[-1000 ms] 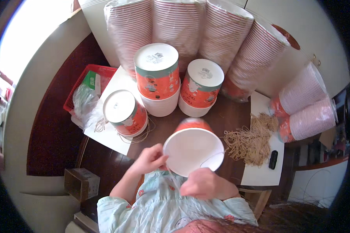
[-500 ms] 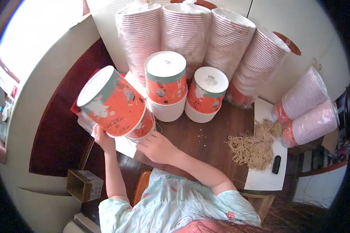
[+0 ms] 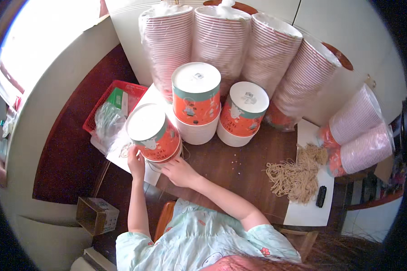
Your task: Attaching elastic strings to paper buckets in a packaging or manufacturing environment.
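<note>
An upside-down orange-and-green paper bucket [image 3: 157, 131] with a white base stands tilted slightly, nested over another bucket at the table's left end. Fingers of my left hand [image 3: 136, 162] are closed on its lower rim at the left. My right hand [image 3: 180, 172] is closed at the lower right, by the rim of the bucket underneath; its fingertips are partly hidden. A thin loop of cord shows beside the rims. Right of these stand two more upturned stacks, a taller bucket stack [image 3: 196, 105] and a shorter bucket stack [image 3: 242, 118].
Several tall bucket stacks in clear plastic [image 3: 167, 45] line the back. Two wrapped stacks [image 3: 356, 113] lie at the right. A pile of tan cord [image 3: 296, 174] and a black object [image 3: 321, 196] lie on the right. A red basket [image 3: 137, 90] sits back left, a cardboard box [image 3: 97, 216] below.
The raised, tilted bucket has come down to the right over the lower bucket, uncovering the red basket. My left hand moved right with it; my right hand stayed near the rim.
</note>
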A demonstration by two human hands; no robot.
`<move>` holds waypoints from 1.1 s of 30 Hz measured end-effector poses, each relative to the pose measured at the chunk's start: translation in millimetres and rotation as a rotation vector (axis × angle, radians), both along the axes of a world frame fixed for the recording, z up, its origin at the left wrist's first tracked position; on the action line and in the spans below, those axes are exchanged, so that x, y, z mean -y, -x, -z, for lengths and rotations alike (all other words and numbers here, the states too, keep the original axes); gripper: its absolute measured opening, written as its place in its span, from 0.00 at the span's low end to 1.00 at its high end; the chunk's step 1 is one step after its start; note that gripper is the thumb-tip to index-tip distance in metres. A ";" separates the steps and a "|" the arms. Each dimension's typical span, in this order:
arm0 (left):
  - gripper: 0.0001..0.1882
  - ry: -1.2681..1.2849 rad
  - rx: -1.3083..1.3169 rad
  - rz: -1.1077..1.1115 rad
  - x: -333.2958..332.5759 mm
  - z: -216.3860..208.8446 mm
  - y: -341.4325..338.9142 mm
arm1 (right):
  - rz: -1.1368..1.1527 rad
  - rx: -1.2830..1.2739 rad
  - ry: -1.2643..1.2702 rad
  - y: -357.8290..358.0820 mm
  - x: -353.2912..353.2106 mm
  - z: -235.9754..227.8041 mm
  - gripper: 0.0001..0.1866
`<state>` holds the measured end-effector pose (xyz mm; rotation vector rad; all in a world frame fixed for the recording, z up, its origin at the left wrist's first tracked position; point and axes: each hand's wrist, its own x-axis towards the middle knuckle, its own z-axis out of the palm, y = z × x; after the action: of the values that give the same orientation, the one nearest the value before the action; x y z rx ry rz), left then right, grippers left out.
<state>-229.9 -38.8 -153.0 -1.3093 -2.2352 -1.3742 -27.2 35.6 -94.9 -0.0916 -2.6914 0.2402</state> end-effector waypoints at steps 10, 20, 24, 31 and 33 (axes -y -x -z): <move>0.28 -0.073 -0.288 0.046 3.1 -84.9 -32.7 | 0.080 0.179 0.131 -14.7 -0.7 40.2 0.11; 0.12 0.118 -0.416 0.223 -10.9 -104.8 -50.1 | 0.116 0.154 0.271 -28.4 4.7 60.3 0.15; 0.12 0.134 -0.430 0.185 -12.1 -103.9 -56.0 | 0.130 0.127 0.254 -29.9 11.1 58.2 0.19; 0.15 0.170 -0.529 0.198 -20.7 -134.1 -68.1 | 0.189 0.124 0.338 -54.2 43.7 67.0 0.22; 0.20 0.087 -0.555 0.255 -39.0 -156.0 -72.4 | 0.178 0.119 0.348 -58.3 49.6 68.0 0.23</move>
<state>-157.5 0.2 3.0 -1.7894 -1.8109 -0.8347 31.2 -14.0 -162.8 -0.4599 -2.7081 0.6623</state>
